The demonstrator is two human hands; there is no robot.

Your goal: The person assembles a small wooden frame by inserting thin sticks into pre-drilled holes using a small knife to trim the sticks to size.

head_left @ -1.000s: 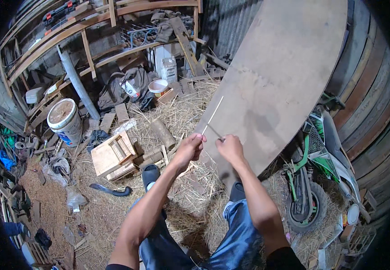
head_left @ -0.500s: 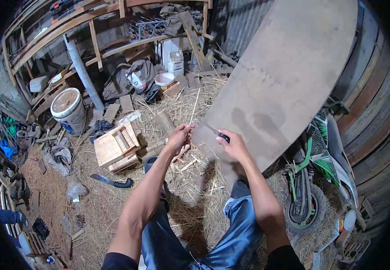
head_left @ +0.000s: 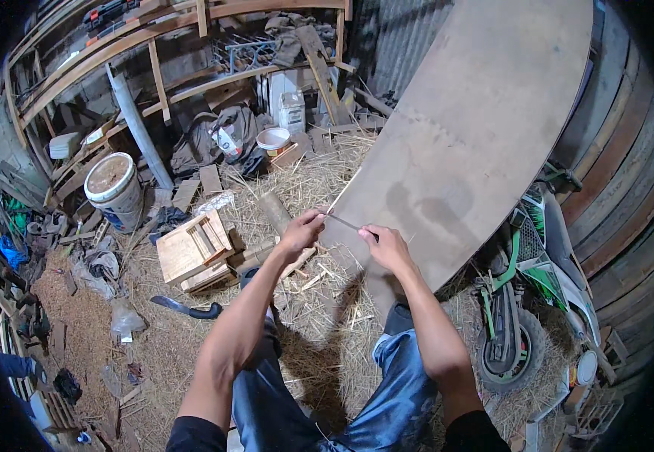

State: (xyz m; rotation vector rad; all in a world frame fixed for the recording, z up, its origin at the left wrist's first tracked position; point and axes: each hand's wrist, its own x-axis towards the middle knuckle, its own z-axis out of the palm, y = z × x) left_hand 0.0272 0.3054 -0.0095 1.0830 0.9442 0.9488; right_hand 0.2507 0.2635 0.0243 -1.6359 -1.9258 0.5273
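Note:
My left hand is closed on the lower end of a thin, pale wooden stick, which slants up and to the right in front of the large board. My right hand grips a knife, its handle mostly hidden by the fingers. The narrow blade points left, and its tip meets the stick just beside my left fingers. Below the hands, straw and pale wood slivers litter the ground. A curved machete with a black handle lies to the left of my left forearm.
A big brown board leans at the right, close to my right hand. Beyond it stands a green and white motorbike. A pale wooden box, a short log, a white bucket and a small tub sit left and ahead.
The stick has tipped from nearly upright to a slant toward the right. The right hand has shifted slightly left and down, bringing the blade against the stick by the left fingers.

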